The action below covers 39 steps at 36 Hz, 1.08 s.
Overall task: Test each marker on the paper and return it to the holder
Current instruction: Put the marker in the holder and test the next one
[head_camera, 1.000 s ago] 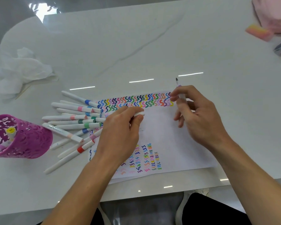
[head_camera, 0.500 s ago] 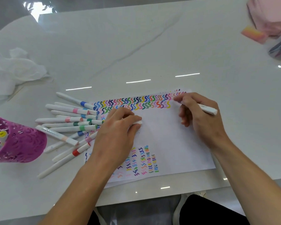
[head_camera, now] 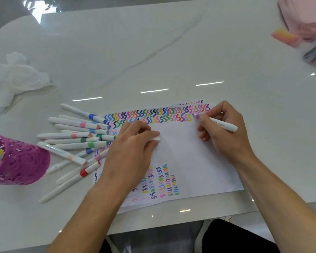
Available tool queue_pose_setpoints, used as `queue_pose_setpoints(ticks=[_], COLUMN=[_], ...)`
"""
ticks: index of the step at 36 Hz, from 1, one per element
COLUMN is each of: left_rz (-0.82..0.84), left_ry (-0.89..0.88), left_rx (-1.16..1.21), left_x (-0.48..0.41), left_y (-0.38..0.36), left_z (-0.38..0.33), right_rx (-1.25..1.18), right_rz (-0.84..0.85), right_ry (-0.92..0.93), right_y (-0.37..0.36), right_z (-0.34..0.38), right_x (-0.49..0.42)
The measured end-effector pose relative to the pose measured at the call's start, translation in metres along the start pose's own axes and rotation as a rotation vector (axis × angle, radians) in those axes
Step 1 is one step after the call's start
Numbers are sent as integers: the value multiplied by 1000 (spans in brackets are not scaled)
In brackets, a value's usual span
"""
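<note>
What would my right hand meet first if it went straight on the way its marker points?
Probably the colored squiggles on the paper, just left of the marker tip in the right hand; tip contact is unclear.

Your left hand [head_camera: 130, 152], your right hand [head_camera: 224, 132], both bare, forearms [head_camera: 91, 214] uncovered as far up as they show; black trousers [head_camera: 235, 236] over your legs at the bottom, a white shoe [head_camera: 202, 232] with pale sole edging beside them

I see the white paper sheet [head_camera: 186, 157] mid-frame on the white marble surface [head_camera: 153, 52], loose white markers [head_camera: 71, 136] piled left of it, the purple perforated holder [head_camera: 26, 161] far left.
</note>
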<state>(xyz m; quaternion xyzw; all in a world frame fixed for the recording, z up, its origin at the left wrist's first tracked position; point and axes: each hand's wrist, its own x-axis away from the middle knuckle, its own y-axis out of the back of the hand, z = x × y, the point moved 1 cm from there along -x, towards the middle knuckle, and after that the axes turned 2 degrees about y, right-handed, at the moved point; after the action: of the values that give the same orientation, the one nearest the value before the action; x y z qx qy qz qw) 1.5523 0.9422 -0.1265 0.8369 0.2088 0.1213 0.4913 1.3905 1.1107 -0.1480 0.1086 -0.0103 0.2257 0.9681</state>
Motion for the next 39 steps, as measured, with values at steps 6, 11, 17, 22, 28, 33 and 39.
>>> queue_pose_setpoints(ticks=[6,11,17,22,28,33,39], left_rz=[6,14,14,13,-2,-11,-49], left_ry=[20,30,34,36,28,27,15], left_rx=[1,-14,-25,-21,-34,-33,-10], left_x=[0,0,-1,-1,0,0,1], left_y=[0,0,1,1,1,4,7], left_z=[-2,-3,-3,-3,-2,-2,-4], right_rx=[14,28,50,32,-82,-87,59], right_rz=[9,-24,-66,-32,-75,-129,-47], right_ry=[-13,-37,-27,-23,-20,69,233], right_y=[1,1,1,1,6,6,-13], right_z=[0,1,2,3,5,13,23], right_x=[0,0,0,1,0,5,18])
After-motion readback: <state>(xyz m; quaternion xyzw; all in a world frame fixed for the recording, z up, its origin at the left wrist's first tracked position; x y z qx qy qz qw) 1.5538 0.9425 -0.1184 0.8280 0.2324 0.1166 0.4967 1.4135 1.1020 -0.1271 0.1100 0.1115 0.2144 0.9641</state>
